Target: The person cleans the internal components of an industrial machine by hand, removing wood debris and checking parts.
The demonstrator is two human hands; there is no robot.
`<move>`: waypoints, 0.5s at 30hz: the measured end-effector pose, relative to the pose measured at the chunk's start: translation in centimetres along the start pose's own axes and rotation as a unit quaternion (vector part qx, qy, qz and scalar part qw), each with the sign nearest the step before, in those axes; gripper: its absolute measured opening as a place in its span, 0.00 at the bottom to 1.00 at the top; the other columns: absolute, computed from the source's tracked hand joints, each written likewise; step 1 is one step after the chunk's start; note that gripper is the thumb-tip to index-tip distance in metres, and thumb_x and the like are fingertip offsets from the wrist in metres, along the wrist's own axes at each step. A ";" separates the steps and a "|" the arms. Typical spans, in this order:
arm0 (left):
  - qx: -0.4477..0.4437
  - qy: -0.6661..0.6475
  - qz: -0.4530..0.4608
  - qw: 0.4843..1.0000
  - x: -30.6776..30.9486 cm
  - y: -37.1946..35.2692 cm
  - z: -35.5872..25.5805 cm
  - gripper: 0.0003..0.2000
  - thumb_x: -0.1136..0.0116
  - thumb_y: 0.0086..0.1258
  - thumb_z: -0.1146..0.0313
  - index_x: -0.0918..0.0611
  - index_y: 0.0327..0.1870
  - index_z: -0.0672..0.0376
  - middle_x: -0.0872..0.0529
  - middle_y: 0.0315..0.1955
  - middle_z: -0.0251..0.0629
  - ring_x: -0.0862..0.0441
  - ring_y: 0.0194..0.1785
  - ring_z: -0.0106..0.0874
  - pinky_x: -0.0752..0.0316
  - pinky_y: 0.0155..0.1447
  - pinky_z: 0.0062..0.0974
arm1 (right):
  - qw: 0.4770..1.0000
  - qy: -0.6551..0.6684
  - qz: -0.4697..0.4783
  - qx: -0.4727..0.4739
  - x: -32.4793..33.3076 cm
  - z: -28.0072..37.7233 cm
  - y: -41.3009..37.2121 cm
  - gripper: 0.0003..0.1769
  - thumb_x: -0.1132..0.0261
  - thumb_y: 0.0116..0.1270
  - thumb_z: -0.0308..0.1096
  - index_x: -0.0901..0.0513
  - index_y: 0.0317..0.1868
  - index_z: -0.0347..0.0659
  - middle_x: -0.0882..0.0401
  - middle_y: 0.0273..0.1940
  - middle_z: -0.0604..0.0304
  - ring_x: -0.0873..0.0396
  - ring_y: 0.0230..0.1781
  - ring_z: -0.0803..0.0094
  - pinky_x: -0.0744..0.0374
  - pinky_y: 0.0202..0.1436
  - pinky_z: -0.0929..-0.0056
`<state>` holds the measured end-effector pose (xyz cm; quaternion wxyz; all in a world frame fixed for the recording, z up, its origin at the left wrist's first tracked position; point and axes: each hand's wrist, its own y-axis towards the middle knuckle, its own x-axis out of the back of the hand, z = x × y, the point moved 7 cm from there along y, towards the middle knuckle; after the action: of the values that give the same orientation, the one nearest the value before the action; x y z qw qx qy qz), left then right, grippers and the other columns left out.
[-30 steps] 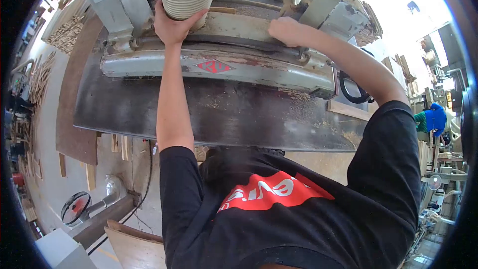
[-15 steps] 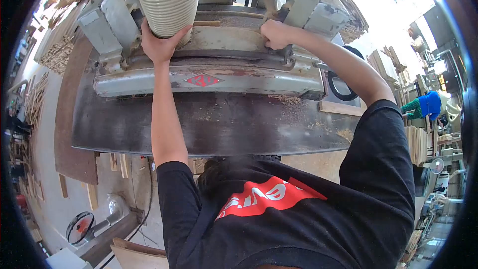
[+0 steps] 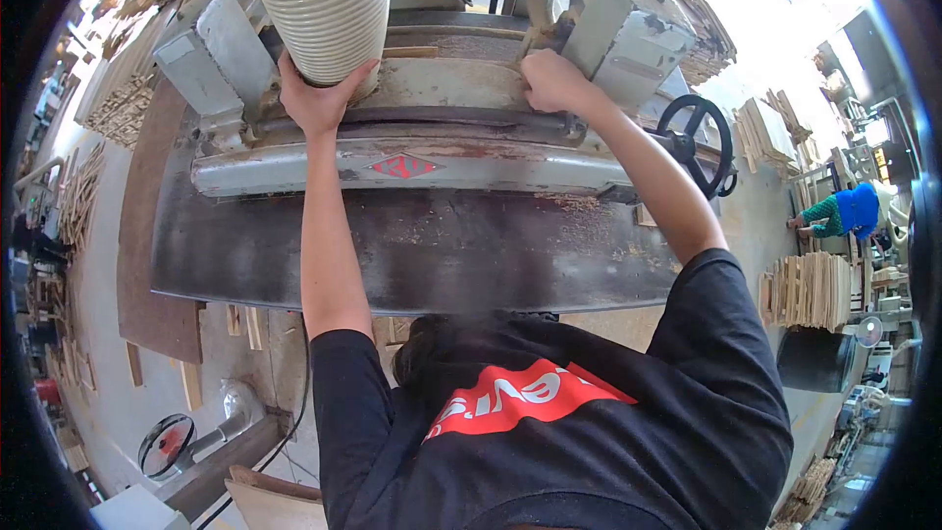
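Atop the grey steel planer (image 3: pixel 422 162), left hand (image 3: pixel 319 98) grips the cream ribbed dust hose (image 3: pixel 319 0); right hand (image 3: pixel 551 79) is clenched on its housing edge. Sawdust (image 3: pixel 579 206) litters the dark bed (image 3: pixel 422 255).

Ribbed dust hose (image 3: pixel 319 0) cut off by top edge. Left hand (image 3: pixel 314 98) clasps its lower end, fingertips hidden behind it. Right hand (image 3: pixel 549 79) curled on planer (image 3: pixel 471 152) top; what it grips we cannot make out. Handwheel (image 3: pixel 699 142) partly behind right forearm. Red badge (image 3: pixel 402 166) lettering too blurred for us to read. Person in blue (image 3: pixel 854 208), far right, too small for detail.
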<state>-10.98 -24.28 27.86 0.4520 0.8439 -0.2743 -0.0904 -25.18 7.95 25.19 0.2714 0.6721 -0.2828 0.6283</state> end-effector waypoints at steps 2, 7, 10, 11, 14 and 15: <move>0.000 -0.013 -0.005 1.000 -0.1 0.1 0.8 0.47 0.09 0.37 0.48 0.22 0.58 0.66 0.10 0.48 0.47 0.11 0.49 0.38 0.16 0.53 0.36 | 0.999 0.018 -0.026 0.008 -0.6 0.1 -0.2 0.10 0.31 0.55 0.27 0.15 0.34 0.26 0.15 0.44 0.34 0.16 0.49 0.41 0.18 0.56 0.50; -0.026 -0.008 -0.020 0.999 0.1 0.2 0.8 0.48 0.10 0.36 0.44 0.21 0.58 0.64 0.09 0.46 0.46 0.10 0.48 0.40 0.16 0.51 0.36 | 0.998 0.003 -0.016 0.055 -0.9 0.7 -0.5 0.10 0.33 0.53 0.22 0.15 0.37 0.27 0.17 0.45 0.34 0.19 0.51 0.38 0.20 0.61 0.51; -0.028 -0.006 -0.027 0.999 0.3 0.4 0.7 0.49 0.10 0.36 0.43 0.21 0.58 0.64 0.10 0.48 0.46 0.10 0.49 0.40 0.16 0.53 0.37 | 0.992 -0.020 -0.019 0.126 -1.2 1.1 -0.6 0.14 0.36 0.54 0.18 0.13 0.42 0.28 0.17 0.49 0.37 0.20 0.55 0.41 0.21 0.65 0.54; -0.012 -0.016 -0.015 1.000 0.2 0.3 0.6 0.51 0.10 0.35 0.42 0.22 0.60 0.65 0.10 0.49 0.47 0.11 0.51 0.41 0.16 0.54 0.38 | 0.986 -0.041 -0.021 0.159 -1.3 1.3 -0.9 0.14 0.36 0.55 0.19 0.13 0.43 0.28 0.18 0.50 0.39 0.21 0.56 0.42 0.22 0.65 0.54; -0.010 -0.002 -0.021 1.000 0.2 0.3 1.0 0.53 0.10 0.34 0.43 0.22 0.62 0.66 0.10 0.49 0.48 0.11 0.51 0.41 0.16 0.55 0.38 | 0.986 -0.089 -0.031 0.140 0.2 2.3 -1.8 0.13 0.36 0.56 0.20 0.12 0.43 0.30 0.19 0.51 0.43 0.23 0.59 0.48 0.24 0.66 0.55; -0.018 -0.002 -0.021 1.000 0.1 0.4 0.9 0.54 0.10 0.34 0.43 0.23 0.63 0.67 0.10 0.49 0.47 0.11 0.51 0.42 0.16 0.55 0.38 | 0.988 -0.102 -0.033 0.113 1.1 2.4 -2.1 0.13 0.35 0.57 0.21 0.12 0.43 0.30 0.19 0.52 0.45 0.23 0.59 0.49 0.24 0.66 0.55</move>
<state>-11.36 -25.14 27.66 0.4644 0.8412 -0.2557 -0.1065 -22.00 7.65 26.12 0.1839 0.7678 -0.2134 0.5754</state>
